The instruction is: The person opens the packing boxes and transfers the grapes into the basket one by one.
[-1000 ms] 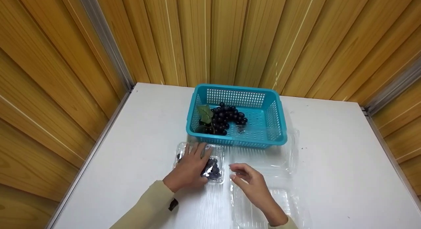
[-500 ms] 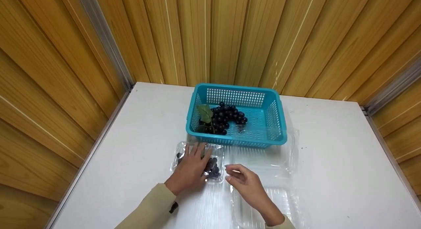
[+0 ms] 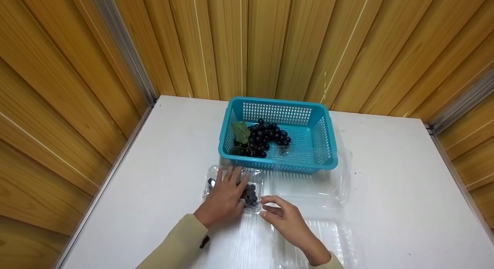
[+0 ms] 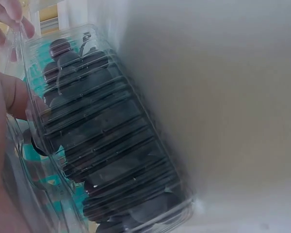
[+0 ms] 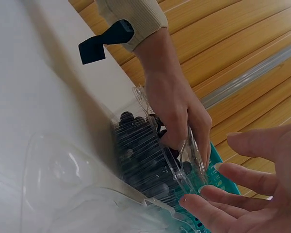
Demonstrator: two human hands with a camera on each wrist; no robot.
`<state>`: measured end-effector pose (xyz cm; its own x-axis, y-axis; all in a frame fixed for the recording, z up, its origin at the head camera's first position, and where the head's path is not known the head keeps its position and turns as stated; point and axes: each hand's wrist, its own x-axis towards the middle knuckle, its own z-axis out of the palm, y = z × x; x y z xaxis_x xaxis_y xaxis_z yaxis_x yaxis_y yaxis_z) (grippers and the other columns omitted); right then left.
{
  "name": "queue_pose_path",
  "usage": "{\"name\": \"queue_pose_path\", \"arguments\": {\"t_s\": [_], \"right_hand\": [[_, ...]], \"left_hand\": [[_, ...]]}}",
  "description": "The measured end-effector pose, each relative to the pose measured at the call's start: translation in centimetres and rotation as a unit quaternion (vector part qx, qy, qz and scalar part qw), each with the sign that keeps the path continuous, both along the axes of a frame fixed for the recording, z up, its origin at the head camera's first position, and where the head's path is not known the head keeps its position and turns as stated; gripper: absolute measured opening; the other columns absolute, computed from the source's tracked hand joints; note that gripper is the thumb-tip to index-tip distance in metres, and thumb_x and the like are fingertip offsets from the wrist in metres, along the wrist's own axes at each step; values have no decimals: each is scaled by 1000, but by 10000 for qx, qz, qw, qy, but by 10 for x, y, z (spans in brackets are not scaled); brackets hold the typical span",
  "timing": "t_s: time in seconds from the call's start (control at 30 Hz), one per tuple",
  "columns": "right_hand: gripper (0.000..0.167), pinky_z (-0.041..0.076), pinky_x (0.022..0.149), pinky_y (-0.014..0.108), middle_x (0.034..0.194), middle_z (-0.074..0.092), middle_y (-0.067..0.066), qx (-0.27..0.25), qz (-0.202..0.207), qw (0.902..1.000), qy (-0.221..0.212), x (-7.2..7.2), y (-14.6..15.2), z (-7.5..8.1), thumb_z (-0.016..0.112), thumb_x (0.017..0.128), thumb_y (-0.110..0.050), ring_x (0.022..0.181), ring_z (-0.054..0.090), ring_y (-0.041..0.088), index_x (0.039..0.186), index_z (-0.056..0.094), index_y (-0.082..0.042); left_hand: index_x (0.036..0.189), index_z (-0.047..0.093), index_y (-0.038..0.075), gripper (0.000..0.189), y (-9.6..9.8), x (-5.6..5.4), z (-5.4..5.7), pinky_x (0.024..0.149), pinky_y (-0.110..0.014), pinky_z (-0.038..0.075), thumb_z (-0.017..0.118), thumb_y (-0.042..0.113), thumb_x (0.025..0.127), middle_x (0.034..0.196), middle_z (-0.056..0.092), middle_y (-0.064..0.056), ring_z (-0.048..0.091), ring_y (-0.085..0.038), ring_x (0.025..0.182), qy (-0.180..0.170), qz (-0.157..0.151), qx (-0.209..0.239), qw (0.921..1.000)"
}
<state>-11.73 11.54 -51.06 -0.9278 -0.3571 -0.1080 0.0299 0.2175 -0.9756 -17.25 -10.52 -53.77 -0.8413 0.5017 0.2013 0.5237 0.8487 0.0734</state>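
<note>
A clear plastic clamshell box [image 3: 255,176] holds dark grapes [image 3: 251,195] and lies in front of the basket. Its lid lies over the fruit; whether the catches are fastened cannot be seen. Fingers spread and fairly straight, my left hand [image 3: 223,197] rests on top of the box and hides its middle. At the box's right front edge is my right hand [image 3: 287,222], thumb and fingers bent but apart, with nothing between them. In the right wrist view, the fingertips [image 5: 186,200] are close to the rim; contact is unclear. Ribbed plastic and grapes [image 4: 102,102] fill the left wrist view.
Behind the box stands a turquoise basket [image 3: 289,163] with a bunch of dark grapes [image 3: 266,136] and a green leaf [image 3: 241,132]. Another clear clamshell [image 3: 322,238] lies open at the right, its upper half [image 3: 308,188] against the basket. Wood-patterned walls [image 3: 266,45] enclose the white table [image 3: 170,145].
My right hand has moved left and slightly nearer to me, up to the box's right edge. My left hand stays on the box.
</note>
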Motion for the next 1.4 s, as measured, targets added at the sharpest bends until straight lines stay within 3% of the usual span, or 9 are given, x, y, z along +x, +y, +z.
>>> {"name": "queue_pose_path", "arguments": {"t_s": [0.27, 0.5, 0.67, 0.93, 1.1, 1.27, 1.4], "right_hand": [[35, 52, 96, 40, 142, 47, 24, -21, 48, 9998, -201, 1, -1, 4, 63, 93, -19, 130, 50, 41, 125, 57, -4], [40, 52, 96, 31, 141, 49, 23, 65, 98, 9999, -54, 3, -1, 4, 65, 92, -19, 128, 51, 40, 127, 55, -1], [40, 50, 99, 32, 137, 52, 22, 212, 18, 9996, 165, 5, -2, 4, 66, 92, -19, 127, 52, 39, 126, 56, 0], [39, 50, 99, 33, 137, 51, 25, -17, -23, 9998, 200, 5, -3, 5, 67, 90, -15, 126, 53, 40, 124, 56, 3], [44, 53, 93, 37, 133, 54, 15, 759, -33, 9956, 544, 4, -8, 6, 70, 89, -22, 123, 55, 36, 127, 54, -7], [49, 49, 97, 48, 141, 47, 15, 1526, -13, 9811, 1194, 4, -21, 9, 73, 85, -18, 130, 47, 34, 130, 52, -14], [55, 44, 102, 54, 150, 37, 19, 2006, 11, 9688, 1453, 4, -34, 10, 74, 84, -16, 136, 41, 38, 133, 51, -11]], "left_hand": [[148, 39, 15, 65, 0, 0, 0, 114, -64, 22, 55, 28, 87, 152, 37, -17, 33, -43, 141, -5, 31, 13, 10000], [147, 41, 15, 64, 1, -1, 0, 114, -63, 22, 55, 26, 85, 150, 39, -16, 34, -43, 141, 11, 48, 44, 10000], [147, 41, 16, 65, 1, -1, 1, 114, -63, 23, 55, 27, 85, 151, 38, -16, 34, -43, 141, -28, 87, -12, 10000], [148, 39, 16, 65, 1, 0, 1, 115, -63, 20, 54, 28, 86, 153, 36, -16, 32, -42, 142, -177, 131, 73, 9997], [148, 40, 16, 65, 1, 0, 0, 115, -64, 20, 55, 27, 86, 152, 37, -16, 33, -43, 141, -205, 145, 124, 9996], [146, 43, 15, 64, 2, -1, 0, 114, -65, 21, 56, 29, 86, 151, 39, -16, 36, -43, 140, -159, 171, 94, 9997], [146, 43, 14, 63, 2, -1, 1, 114, -64, 21, 55, 29, 86, 151, 39, -16, 36, -43, 140, -173, 167, 101, 9997]]}}
